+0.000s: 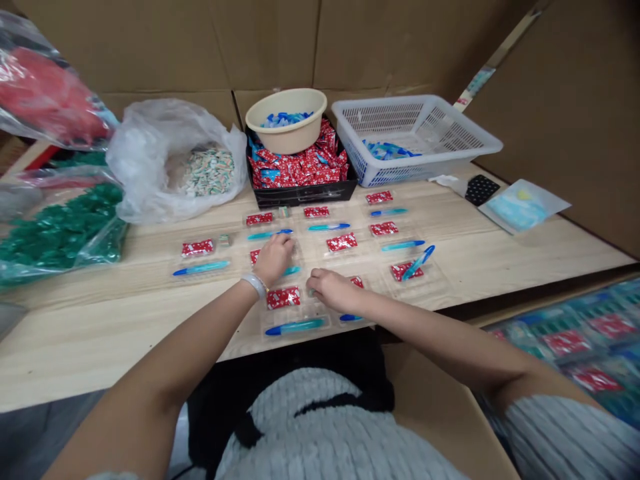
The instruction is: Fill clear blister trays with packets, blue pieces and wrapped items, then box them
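Note:
Several clear plastic trays lie in rows on the wooden table (100, 333), each with a red packet (283, 297) and a blue pen (295, 327). My left hand (273, 259) rests knuckles up on a middle tray, its fingers curled over something I cannot make out. My right hand (331, 288) lies on the tray beside it, fingers pinched on a small pale piece at its tip. A loose blue pen (419, 262) lies slanted across the tray at the right. A small greenish piece (224, 239) sits in a left tray.
A beige bowl (287, 120) of blue pieces sits on a black box (300, 193) of red packets. A white basket (415, 137) stands right of it, a clear bag (170, 160) of small pieces to the left, green-filled bags (60, 230) beyond. Cardboard walls surround the table.

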### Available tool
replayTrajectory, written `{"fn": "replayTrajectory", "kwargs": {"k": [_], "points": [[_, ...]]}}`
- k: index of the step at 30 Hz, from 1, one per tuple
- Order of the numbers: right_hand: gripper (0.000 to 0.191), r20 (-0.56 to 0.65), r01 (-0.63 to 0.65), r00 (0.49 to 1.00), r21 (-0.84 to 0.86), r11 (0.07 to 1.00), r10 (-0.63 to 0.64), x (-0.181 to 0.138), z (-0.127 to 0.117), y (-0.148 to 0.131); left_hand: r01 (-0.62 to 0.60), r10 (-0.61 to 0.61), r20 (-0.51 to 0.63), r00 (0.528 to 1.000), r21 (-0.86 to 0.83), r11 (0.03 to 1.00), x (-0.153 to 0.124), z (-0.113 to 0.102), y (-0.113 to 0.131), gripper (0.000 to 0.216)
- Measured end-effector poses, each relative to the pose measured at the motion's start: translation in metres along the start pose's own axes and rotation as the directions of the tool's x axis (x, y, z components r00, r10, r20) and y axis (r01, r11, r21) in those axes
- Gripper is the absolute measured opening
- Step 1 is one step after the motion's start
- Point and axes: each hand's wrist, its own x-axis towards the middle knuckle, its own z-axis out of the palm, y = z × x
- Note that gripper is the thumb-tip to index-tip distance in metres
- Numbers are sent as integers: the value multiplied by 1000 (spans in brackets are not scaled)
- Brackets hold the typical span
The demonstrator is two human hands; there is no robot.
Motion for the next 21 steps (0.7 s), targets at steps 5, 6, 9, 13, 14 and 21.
{"fn": "replayTrajectory", "kwargs": {"k": [5,6,9,13,14,21], "points": [[14,-41,-14,999,-57,998,12,-5,-4,1,-26,27,12,1000,-18,999,-16,-2,2,34],[12,-68,-10,998,-33,999,8,-8,-4,2,-16,17,19,1000,-24,1000,-18,-2,2,36],[10,-135,-11,991,-9,1000,10,-13,-1,5,-19,20,48,999,-27,999,-22,2,0,42],[13,-117,-30,993,-118,993,16,-12,5,4,-56,59,74,996,-36,998,-24,1,-2,46],[12,-116,-40,993,-144,989,23,-12,6,4,-53,56,53,997,-45,998,-25,-2,-1,46],[8,-132,-121,986,-158,980,100,-9,6,-1,-199,192,-55,980,-226,954,-55,-22,27,24]]}}
